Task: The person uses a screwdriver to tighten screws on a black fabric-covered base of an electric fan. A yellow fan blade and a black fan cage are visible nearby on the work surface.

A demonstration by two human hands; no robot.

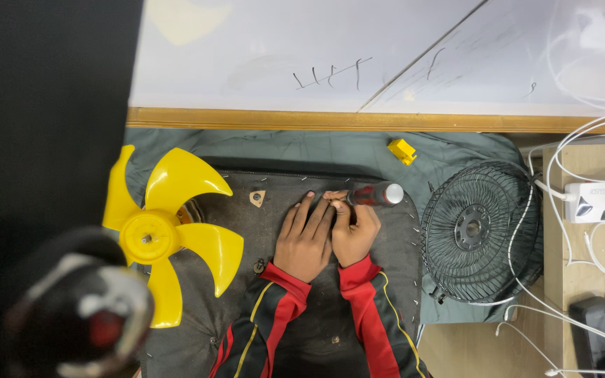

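Screwdriver (374, 194) with a red and black handle and a silver end cap is gripped in the right hand (353, 234), whose fingers are closed around its handle; it is held lying nearly level, its tip pointing left toward the fingertips of the left hand (306, 240). That left hand is laid flat with fingers extended on a dark padded mat (316, 329), just beside the right one. A yellow fan blade (166, 231) is seen at the left of the mat, a black wire fan grille (476, 231) at the right, and a small yellow plastic part (402, 150) on the green cloth (302, 147) behind.
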